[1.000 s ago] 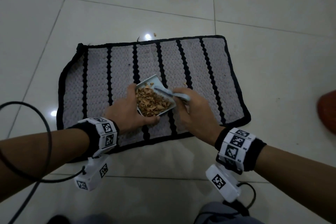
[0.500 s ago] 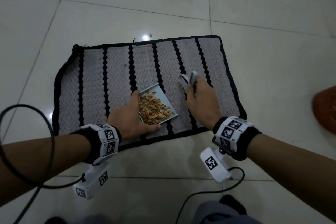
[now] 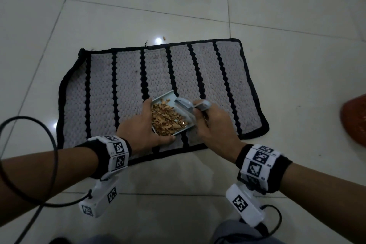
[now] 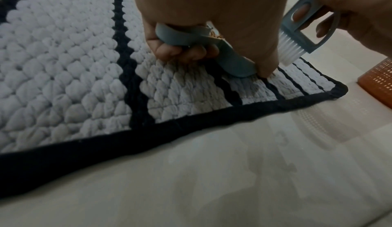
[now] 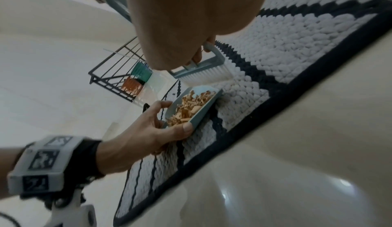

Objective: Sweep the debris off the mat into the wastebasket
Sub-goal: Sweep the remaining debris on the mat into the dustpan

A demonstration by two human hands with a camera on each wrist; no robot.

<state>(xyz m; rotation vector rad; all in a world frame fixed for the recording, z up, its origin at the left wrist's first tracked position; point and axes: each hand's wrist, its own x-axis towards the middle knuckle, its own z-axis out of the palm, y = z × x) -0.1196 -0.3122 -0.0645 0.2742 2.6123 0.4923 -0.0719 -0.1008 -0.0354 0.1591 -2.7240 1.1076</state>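
Note:
A grey mat with black stripes lies on the tiled floor. My left hand grips a small pale blue dustpan near the mat's front edge, its handle curled in my fingers. The pan holds a heap of brown debris. My right hand holds a small blue brush at the pan's right side, white bristles just above the mat. The orange wastebasket stands to the right, off the mat.
One brown crumb lies on the tiles beyond the mat's far edge. A black cable loops around my left arm. In the right wrist view a black wire rack stands far off on the floor.
My right hand has come back from the middle of the mat with the brush, to the dustpan's right side. The left hand and pan have stayed in place.

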